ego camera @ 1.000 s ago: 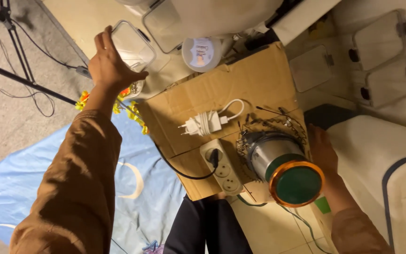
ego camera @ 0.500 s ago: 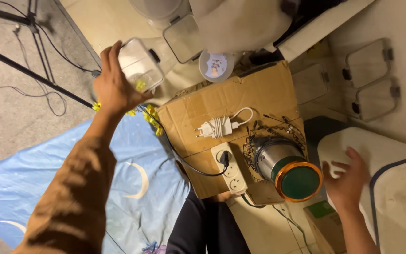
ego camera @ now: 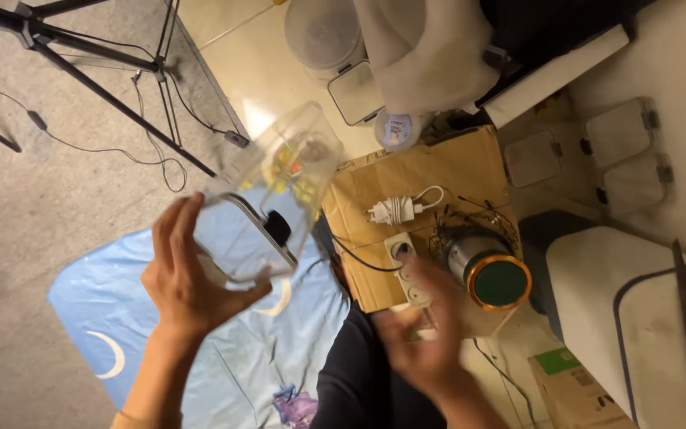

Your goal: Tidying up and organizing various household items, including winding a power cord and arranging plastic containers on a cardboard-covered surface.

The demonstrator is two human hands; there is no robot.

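Power strip (ego camera: 406,268) and steel canister (ego camera: 486,266) crowd the cardboard (ego camera: 438,171).

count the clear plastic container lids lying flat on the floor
4. One lid sits by the round tub at top centre. One lid lies right of the cardboard. Two more, lid and lid, lie at far right. Others may be hidden under the white cloth.

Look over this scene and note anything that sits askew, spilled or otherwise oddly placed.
The clear plastic lidded container is tilted steeply in the left hand. A metal can with an orange-rimmed green lid lies on its side on the brown cardboard sheet. Nothing looks spilled.
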